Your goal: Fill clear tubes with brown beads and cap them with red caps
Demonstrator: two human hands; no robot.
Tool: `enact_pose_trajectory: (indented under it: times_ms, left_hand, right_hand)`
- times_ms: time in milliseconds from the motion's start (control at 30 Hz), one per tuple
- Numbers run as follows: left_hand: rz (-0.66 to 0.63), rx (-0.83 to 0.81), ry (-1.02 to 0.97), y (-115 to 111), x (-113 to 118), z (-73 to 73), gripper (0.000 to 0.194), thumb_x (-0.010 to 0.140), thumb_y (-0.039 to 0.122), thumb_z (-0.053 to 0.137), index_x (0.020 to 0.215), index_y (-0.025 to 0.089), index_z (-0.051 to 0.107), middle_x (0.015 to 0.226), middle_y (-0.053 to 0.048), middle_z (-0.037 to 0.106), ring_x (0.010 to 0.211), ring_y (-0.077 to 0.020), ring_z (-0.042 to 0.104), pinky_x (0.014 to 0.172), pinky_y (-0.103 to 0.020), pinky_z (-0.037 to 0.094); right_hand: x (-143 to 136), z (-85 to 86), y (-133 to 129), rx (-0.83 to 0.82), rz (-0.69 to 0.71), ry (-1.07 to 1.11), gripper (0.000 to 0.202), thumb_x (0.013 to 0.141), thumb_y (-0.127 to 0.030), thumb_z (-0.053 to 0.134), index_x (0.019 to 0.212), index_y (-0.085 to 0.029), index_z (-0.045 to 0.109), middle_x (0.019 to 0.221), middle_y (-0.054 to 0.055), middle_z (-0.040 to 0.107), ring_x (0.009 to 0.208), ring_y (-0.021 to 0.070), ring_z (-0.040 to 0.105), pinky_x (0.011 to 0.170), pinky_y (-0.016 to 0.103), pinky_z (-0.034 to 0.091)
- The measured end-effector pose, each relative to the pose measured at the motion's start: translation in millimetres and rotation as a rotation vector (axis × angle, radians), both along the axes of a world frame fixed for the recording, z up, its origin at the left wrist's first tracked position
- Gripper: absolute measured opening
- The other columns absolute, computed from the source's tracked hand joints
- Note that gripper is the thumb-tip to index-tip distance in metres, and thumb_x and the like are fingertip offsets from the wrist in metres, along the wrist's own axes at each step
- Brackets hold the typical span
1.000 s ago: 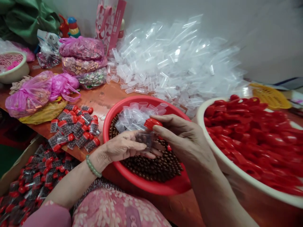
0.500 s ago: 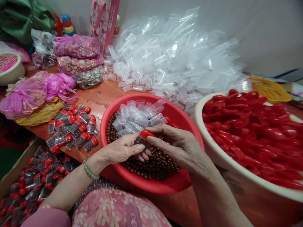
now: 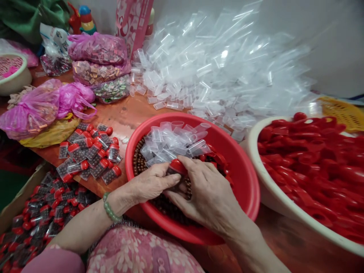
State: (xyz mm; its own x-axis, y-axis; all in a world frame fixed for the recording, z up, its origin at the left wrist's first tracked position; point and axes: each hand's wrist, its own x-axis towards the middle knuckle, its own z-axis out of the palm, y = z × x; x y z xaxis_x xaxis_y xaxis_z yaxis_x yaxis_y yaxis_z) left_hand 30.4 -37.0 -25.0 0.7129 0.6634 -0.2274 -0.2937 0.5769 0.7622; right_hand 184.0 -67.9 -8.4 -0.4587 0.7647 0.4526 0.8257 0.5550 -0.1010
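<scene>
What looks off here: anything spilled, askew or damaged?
Nothing visibly damaged. Loosest spot: the clear plastic sleeves heaped straight on the table without a container, stragglers at the edge; possibly deliberate. The held red-capped container is partly covered, so its cap's fit can't be judged.

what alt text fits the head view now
A person's left hand and right hand hold a red-capped container over a red basin of brown beads and clear sleeves, beside a white tub of red plastic parts.
</scene>
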Motion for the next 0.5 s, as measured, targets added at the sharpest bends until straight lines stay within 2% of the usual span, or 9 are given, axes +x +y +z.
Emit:
enact_pose_trajectory:
  times_ms: [100, 200, 333, 400, 500]
  left_hand:
    - [0.015, -0.005, -0.013, 0.6, 0.6, 0.6, 0.045, 0.067, 0.053, 0.079, 0.08, 0.014, 0.063, 0.07, 0.001, 0.059, 0.067, -0.0098, 0.055, 0.068, -0.023, 0.044]
    - [0.007, -0.012, -0.061, 0.1, -0.1, -0.4, 0.044, 0.067, 0.053, 0.078, 0.08, 0.013, 0.064, 0.07, 0.001, 0.059, 0.067, -0.0097, 0.055, 0.069, -0.023, 0.045]
    - [0.012, -0.074, -0.098, 1.1, -0.9, -1.4, 0.044, 0.068, 0.052, 0.079, 0.08, 0.013, 0.064, 0.068, 0.0, 0.062, 0.065, -0.0105, 0.057, 0.069, -0.024, 0.047]
    - [-0.002, -0.157, -0.077, 4.9, -0.2, -1.2, 0.051, 0.074, 0.062, 0.068, 0.079, 0.011, 0.065, 0.065, -0.002, 0.063, 0.061, -0.0121, 0.059, 0.065, -0.025, 0.049]
    - [-0.055, -0.331, -0.023, 13.6, 3.1, -1.0, 0.073, 0.087, 0.073, 0.03, 0.082, 0.01, 0.066, 0.061, -0.006, 0.064, 0.05, -0.0149, 0.061, 0.055, -0.027, 0.052]
  right_hand:
    - [-2.7, -2.6, 3.6, 0.105, 0.015, -0.025, 0.053, 0.083, -0.036, 0.054, 0.126, -0.007, 0.044, 0.089, 0.016, 0.068, 0.079, 0.0283, 0.066, 0.071, 0.042, 0.052]
    - [-2.7, -4.4, 3.9, 0.167, 0.007, -0.064, 0.056, 0.082, -0.037, 0.054, 0.128, -0.005, 0.044, 0.089, 0.016, 0.068, 0.075, 0.0272, 0.065, 0.067, 0.039, 0.052]
    - [-1.4, -5.2, 2.7, 0.117, 0.003, -0.039, 0.057, 0.082, -0.037, 0.056, 0.13, -0.008, 0.043, 0.092, 0.015, 0.067, 0.078, 0.0261, 0.066, 0.065, 0.036, 0.054]
    - [-1.1, -5.1, 3.6, 0.04, 0.005, -0.002, 0.057, 0.082, -0.037, 0.057, 0.131, -0.01, 0.042, 0.095, 0.014, 0.066, 0.081, 0.0256, 0.066, 0.066, 0.035, 0.056]
    - [-0.9, -6.0, 6.3, -0.076, 0.016, 0.037, 0.057, 0.083, -0.039, 0.057, 0.13, -0.01, 0.042, 0.094, 0.014, 0.065, 0.079, 0.0243, 0.067, 0.061, 0.033, 0.056]
